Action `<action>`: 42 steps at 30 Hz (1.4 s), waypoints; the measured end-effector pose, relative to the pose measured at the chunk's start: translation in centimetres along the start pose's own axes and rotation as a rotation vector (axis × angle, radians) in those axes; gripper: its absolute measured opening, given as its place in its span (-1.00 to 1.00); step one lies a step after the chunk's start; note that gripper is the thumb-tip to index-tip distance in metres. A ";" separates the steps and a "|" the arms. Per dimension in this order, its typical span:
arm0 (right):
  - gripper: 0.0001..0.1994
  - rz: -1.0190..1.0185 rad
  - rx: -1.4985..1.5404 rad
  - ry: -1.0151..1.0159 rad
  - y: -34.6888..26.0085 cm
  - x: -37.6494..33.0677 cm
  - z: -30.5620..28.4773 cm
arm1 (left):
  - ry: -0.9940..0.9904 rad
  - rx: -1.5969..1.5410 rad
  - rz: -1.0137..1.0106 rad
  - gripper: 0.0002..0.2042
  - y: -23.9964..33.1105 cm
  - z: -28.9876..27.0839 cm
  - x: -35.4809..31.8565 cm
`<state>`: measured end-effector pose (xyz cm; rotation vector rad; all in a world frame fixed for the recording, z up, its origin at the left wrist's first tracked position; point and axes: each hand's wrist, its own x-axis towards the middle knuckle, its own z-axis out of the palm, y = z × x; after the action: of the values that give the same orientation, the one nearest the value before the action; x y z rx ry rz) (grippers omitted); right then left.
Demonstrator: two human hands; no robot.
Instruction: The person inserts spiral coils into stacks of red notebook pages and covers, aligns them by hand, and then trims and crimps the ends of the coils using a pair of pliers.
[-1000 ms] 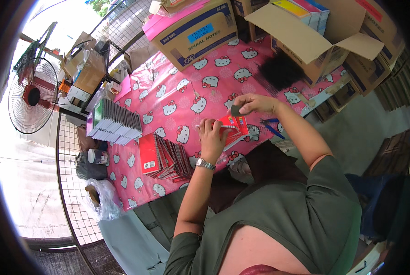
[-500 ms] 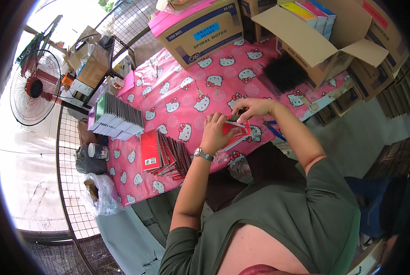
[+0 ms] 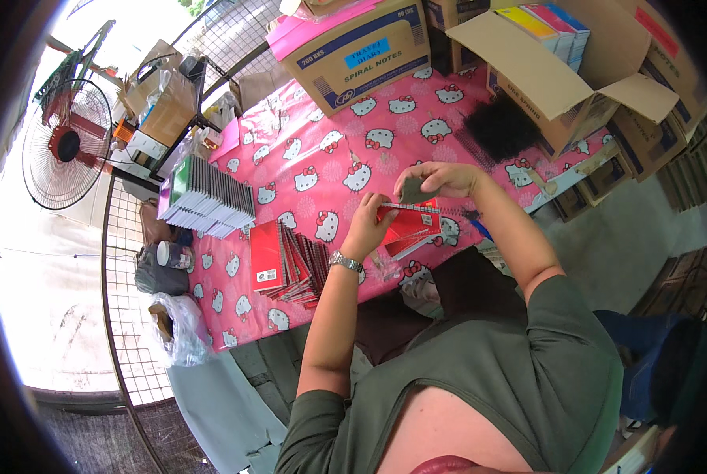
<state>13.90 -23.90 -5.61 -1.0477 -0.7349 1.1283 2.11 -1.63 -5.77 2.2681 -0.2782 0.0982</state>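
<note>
A red spiral notebook (image 3: 407, 227) lies at the table's near edge, over other red-and-white notebooks, with its coiled edge facing away from me. My left hand (image 3: 367, 227) pinches its left end near the binding. Just above the coil, my right hand (image 3: 446, 181) grips a small flat dark grey-green block (image 3: 419, 190) between thumb and fingers. A loose dark coil extends beyond the binding's right end. Blue-handled tool (image 3: 481, 227) rests beside it, partly hidden by my right forearm. Left of my left wrist sits a fanned stack of red spiral notebooks (image 3: 289, 265).
A taller stack of spiral notebooks (image 3: 207, 197) stands at the left. Black coils (image 3: 496, 129) are heaped at the right, before an open carton (image 3: 547, 75) of colourful notebooks. A closed carton (image 3: 357, 59) occupies the back. A fan (image 3: 67, 146) stands beyond the pink-covered table (image 3: 306, 213).
My right hand has moved the dark block off the notebook's coiled edge and turned it, so more of it shows. My left hand stays on the notebook. The whole view has shifted slightly.
</note>
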 end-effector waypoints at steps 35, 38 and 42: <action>-0.49 0.133 -1.692 1.014 13.9 -11.5 5.3 | 0.520 -0.406 -0.168 -0.87 -1.4 3.2 -2.8; -0.55 0.099 -1.436 1.032 13.3 -12.0 6.9 | 0.554 -0.387 -0.141 -0.85 -1.2 3.5 -2.8; -0.64 -0.400 -1.136 1.006 7.5 -5.4 11.5 | 0.477 -0.474 -0.244 -0.85 -2.9 3.3 -3.3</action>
<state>-0.53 -25.20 -8.22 -2.0405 -0.6622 -0.3474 -0.48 -1.76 -10.64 1.7264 0.2107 0.3947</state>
